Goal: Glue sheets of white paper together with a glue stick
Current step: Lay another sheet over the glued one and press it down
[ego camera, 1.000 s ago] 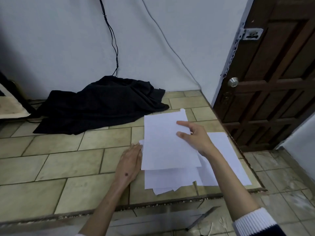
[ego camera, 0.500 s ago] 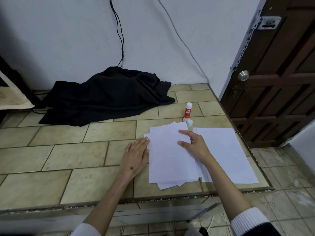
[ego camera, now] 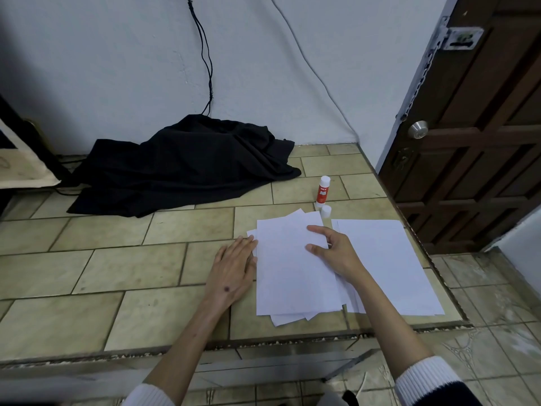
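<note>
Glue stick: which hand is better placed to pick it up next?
Right. The right hand lies on the paper stack directly below the upright glue stick; the left hand rests flat at the stack's far edge.

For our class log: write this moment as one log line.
left hand flat beside paper stack | right hand on stack | glue stick upright, untouched

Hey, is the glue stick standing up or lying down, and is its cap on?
Standing upright. The glue stick stands on the tiled surface beyond the paper stack. A white cap stands beside it, apparently off.
</note>
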